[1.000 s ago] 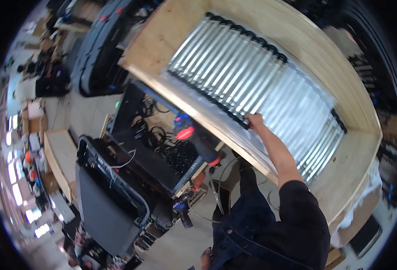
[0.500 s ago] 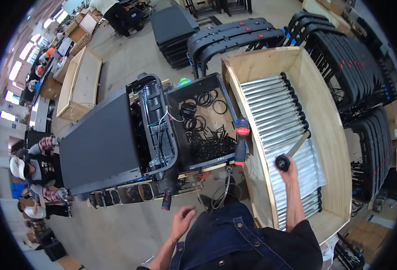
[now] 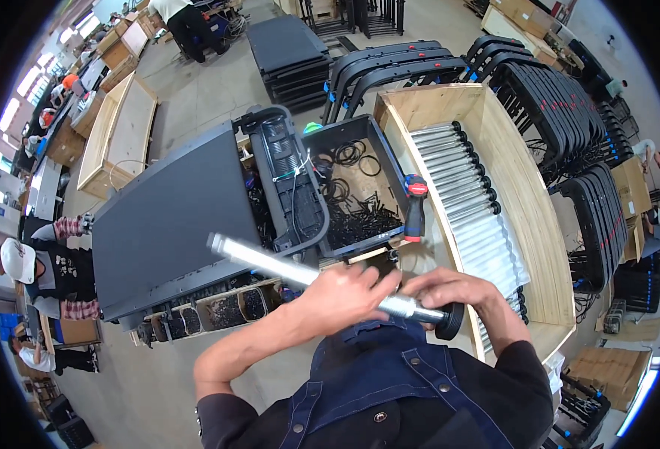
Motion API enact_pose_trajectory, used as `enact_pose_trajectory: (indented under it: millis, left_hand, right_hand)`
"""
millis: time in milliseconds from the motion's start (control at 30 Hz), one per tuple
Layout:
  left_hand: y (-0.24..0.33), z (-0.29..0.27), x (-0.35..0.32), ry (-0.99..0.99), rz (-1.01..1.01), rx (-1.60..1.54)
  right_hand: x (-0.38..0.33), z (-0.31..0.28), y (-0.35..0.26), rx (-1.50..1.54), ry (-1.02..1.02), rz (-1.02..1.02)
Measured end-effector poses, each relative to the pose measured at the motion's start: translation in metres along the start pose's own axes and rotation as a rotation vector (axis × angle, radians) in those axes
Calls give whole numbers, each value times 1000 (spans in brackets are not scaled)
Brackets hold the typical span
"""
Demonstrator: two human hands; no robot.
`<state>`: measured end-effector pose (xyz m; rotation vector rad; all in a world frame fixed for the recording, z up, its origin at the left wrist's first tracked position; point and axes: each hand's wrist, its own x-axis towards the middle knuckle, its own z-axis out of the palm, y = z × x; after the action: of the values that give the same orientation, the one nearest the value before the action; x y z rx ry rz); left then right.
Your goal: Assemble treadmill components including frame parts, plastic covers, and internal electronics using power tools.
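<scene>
Roller (image 3: 300,273): silver tube, black end cap, held across the chest, near side of the open machine (image 3: 195,217). Long axis running near-right to far-left; capped end right, bare end pointing far-left over the machine. Left hand (image 3: 345,295) closed round mid-tube; right hand (image 3: 457,295) with fingers curled at the cap. Step in hand, by judgement: carrying from crate (image 3: 494,187) to machine. Next move calls for lining the bare end up with its seat.

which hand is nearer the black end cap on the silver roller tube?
Right. The right hand grips beside the black end cap; the left hand holds the silver roller tube further up.
</scene>
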<state>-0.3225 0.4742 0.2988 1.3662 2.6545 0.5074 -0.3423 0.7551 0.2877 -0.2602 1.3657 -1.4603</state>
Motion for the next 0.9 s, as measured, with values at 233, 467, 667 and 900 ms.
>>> enact_pose_trajectory:
  millis: [233,467,667,900]
  left_hand:
    - [-51,-16,-64,-80,-387,-1051]
    - [-52,58,-113,982,-1139,-1653]
    - [-83,49,-52,1091,-1092,-1790]
    - [-112,82,-18,865,-1076,-1838]
  right_hand:
    - [222,-149,9,19,453,-209]
    - [436,-323,112,-885,1047,145]
    - [456,-360,135,-995,946,440]
    - [418,-325,143,-1176,971,315]
